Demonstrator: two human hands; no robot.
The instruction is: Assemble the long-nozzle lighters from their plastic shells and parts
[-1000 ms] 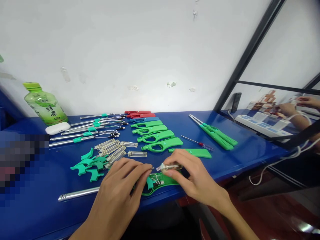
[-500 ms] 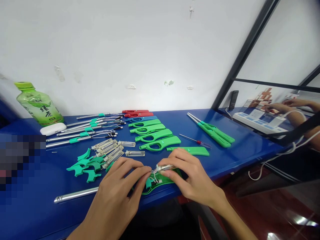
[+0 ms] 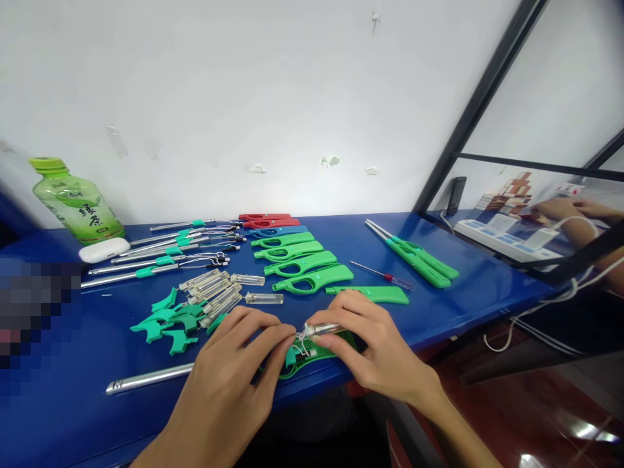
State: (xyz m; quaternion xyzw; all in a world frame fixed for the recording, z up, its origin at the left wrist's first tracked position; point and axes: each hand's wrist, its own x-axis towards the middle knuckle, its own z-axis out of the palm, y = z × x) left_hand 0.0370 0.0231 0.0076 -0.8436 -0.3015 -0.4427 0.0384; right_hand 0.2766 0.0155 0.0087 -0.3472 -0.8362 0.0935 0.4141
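My right hand [image 3: 368, 344] pinches a clear lighter fuel tank [image 3: 325, 329] by its sides, its fitted end pointing left. At that end my left hand [image 3: 238, 364] is closed, thumb and forefinger pinching a thin white wire [image 3: 300, 337]. Below both hands lies an open green lighter handle shell [image 3: 322, 351] with a teal trigger [image 3: 291, 357] and wiring inside, partly covered by my fingers. A metal lighter tube [image 3: 149, 378] sticks out leftward from under my left hand. Loose teal triggers [image 3: 168, 323] and several spare fuel tanks [image 3: 221, 302] lie beyond the left hand.
Green handle shells [image 3: 312, 279], a blue one and red ones form a row at the back. Wired metal tubes [image 3: 146, 263] lie left, near a tea bottle [image 3: 80, 208] and a white case [image 3: 104, 250]. Right are a screwdriver [image 3: 387, 277], lighters [image 3: 422, 260] and a black frame; another person's hands [image 3: 560, 209] show beyond.
My two hands hold nearly the same pose at the fuel tank and wire. Behind the frame, the other person's hands have shifted slightly.
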